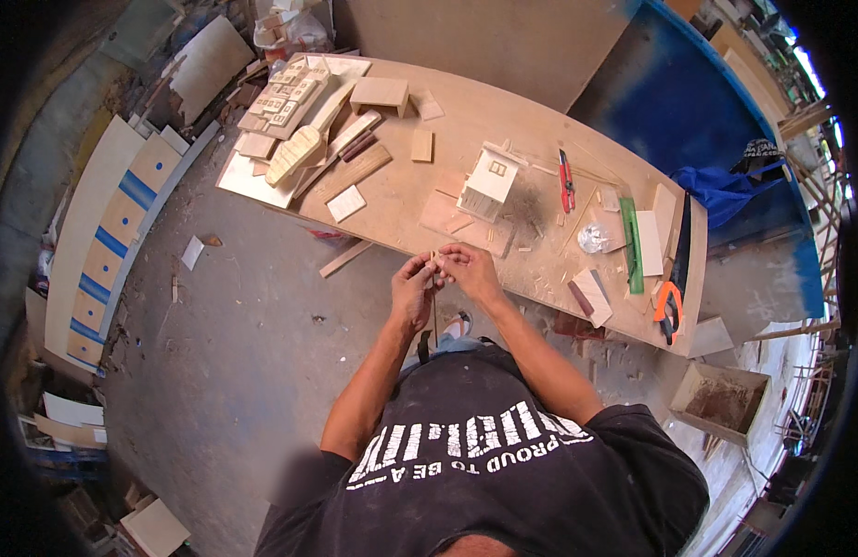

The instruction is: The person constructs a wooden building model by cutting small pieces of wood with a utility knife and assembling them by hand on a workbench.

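Small pale wooden sliver (pixel 435 255), pinched mid-frame.
Remotely, I see the fingers of left hand (pixel 412 288) and right hand (pixel 470 271) pinching it together, probably for steadiness, near the flat brown wooden desk (pixel 489 121).

An orange-handled saw (pixel 678 265) lies along the right edge of your bench (pixel 489 111), reaching toward the near corner, with a green strip (pixel 631 243) farther in. Blue cloth (pixel 721 193) bunches by the far right corner; beyond the left edge you have a blue-banded panel (pixel 126 213).
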Demonstrator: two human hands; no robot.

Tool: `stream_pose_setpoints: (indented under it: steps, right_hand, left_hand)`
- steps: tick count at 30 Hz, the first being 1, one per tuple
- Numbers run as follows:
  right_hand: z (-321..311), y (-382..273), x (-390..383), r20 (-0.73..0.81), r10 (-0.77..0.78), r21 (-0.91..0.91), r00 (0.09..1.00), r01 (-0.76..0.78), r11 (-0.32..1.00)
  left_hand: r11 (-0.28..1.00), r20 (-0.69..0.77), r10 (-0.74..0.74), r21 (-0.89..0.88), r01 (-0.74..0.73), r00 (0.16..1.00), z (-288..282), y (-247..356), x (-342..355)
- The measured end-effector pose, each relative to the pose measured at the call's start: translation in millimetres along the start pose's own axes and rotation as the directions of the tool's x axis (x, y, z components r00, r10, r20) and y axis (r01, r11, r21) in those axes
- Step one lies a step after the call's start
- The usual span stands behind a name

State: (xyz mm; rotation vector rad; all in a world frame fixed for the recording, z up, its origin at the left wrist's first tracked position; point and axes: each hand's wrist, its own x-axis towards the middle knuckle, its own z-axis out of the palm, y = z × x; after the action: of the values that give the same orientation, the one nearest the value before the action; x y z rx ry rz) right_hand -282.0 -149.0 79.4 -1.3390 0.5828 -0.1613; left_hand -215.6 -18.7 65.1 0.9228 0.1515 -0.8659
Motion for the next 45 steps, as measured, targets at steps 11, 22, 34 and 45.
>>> stream_pose_setpoints:
  steps: [11, 22, 34, 45]
  right_hand:
    - [6.2, 17.5, 19.2, -0.07, 0.047, 0.155, 0.996, -0.036, 0.987]
    - [47.6, 36.7, 53.3, -0.3, 0.042, -0.051, 0.953, -0.06, 0.997]
    - [115.4, 34.1, 109.1, -0.311, -0.447, -0.803, 0.839, 0.019, 0.595]
    - [101.0, 39.5, 61.7, -0.227, -0.237, -0.626, 0.945, 0.045, 0.778]
  left_hand:
    - [0.999, 0.064, -0.044, -0.01, 0.044, 0.997, -11.5, 1.7, 28.8]
    - [0.995, -0.09, -0.071, 0.066, 0.077, 0.993, -40.3, 29.3, 58.5]
    - [0.956, -0.22, -0.075, 0.262, 0.133, 0.973, -112.6, 62.6, 66.0]
    - [0.963, -0.118, -0.194, 0.168, 0.212, 0.974, -106.0, 66.1, 83.2]
